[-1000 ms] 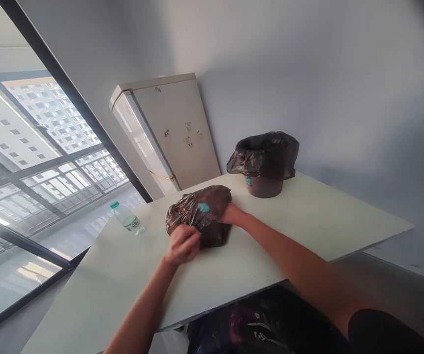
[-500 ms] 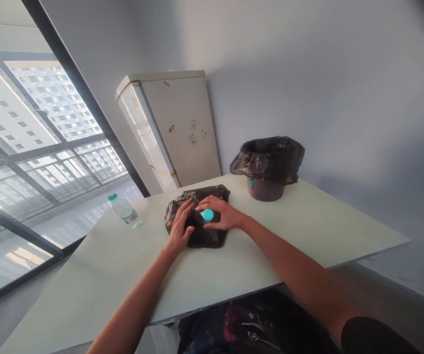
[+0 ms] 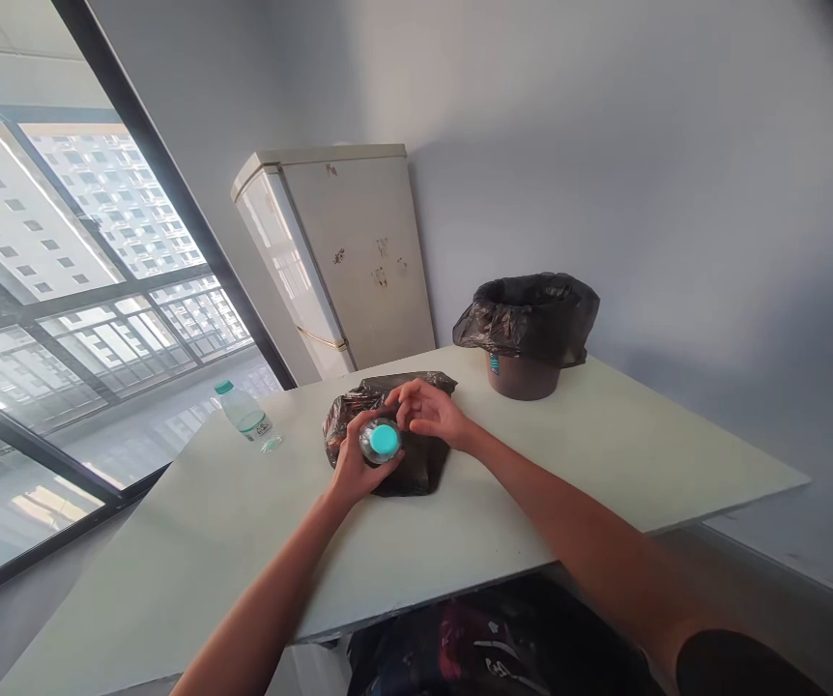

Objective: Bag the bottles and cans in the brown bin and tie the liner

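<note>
My left hand (image 3: 353, 466) is wrapped round a clear plastic bottle (image 3: 368, 443), whose turquoise cap (image 3: 386, 440) points up toward me. Just right of the bottle, my right hand (image 3: 431, 413) has its fingers loosely curled and apart, with nothing seen in them. Beneath both hands a black plastic bag (image 3: 416, 468) lies on the white table (image 3: 460, 522). What the bag holds is hidden. A second clear bottle (image 3: 248, 420) with a turquoise cap stands tilted-looking in view, on the table's left side.
A brown bin (image 3: 524, 378) lined with a black bag (image 3: 532, 324) stands at the table's far right, near the wall. Behind the table is a white fridge (image 3: 359, 261). Glass panes (image 3: 98, 319) with dark frames are on the left.
The bottle has passed from my right hand to my left and shifted slightly left, its cap now nearer. My right hand has let go; my left has closed round it.
</note>
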Motion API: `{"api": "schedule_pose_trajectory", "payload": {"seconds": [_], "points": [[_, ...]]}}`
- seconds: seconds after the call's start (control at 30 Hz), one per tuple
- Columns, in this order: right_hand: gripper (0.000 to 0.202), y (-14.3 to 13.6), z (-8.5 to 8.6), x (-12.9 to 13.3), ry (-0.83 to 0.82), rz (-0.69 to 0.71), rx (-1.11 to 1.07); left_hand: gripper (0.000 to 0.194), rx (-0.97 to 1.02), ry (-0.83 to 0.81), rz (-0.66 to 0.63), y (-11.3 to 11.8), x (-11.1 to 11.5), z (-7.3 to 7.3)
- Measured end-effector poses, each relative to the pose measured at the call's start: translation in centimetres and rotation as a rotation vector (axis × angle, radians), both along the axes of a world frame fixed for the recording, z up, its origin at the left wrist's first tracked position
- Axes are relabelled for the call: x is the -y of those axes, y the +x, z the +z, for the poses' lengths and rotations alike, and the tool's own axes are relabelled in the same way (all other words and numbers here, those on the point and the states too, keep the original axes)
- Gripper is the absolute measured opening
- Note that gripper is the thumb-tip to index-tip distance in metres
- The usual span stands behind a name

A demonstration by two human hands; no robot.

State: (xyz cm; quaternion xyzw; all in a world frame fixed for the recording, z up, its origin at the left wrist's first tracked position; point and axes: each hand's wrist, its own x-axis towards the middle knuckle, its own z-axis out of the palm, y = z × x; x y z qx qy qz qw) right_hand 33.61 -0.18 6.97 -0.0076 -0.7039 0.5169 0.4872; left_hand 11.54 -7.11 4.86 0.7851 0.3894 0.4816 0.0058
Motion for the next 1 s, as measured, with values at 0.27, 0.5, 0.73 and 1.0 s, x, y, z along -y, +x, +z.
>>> {"api": "schedule_pose_trajectory", "payload": {"seconds": [0.27, 0.5, 0.73, 1.0], "points": [[0.021, -0.8, -2.0, -1.4, 0.347, -0.618, 0.496, 0.066, -0.074, 0.233, 0.174, -0.5, 0.8, 1.8], [0.059, 0.0, -3.4, -2.9, 0.344, -0.828, 0.772, 0.072, 0.097, 0.441, 0.671, -5.6, 0.9, 5.0], [0.044, 0.8, -2.4, -2.7, 0.223, -1.084, 1.007, 0.078, 0.284, 0.278, 1.105, -14.3, -0.2, 6.1], [0.036, 0.5, -2.7, -2.5, 0.215, -0.991, 1.019, 0.076, 0.379, 0.126, 1.271, -17.0, 0.3, 5.4]]}}
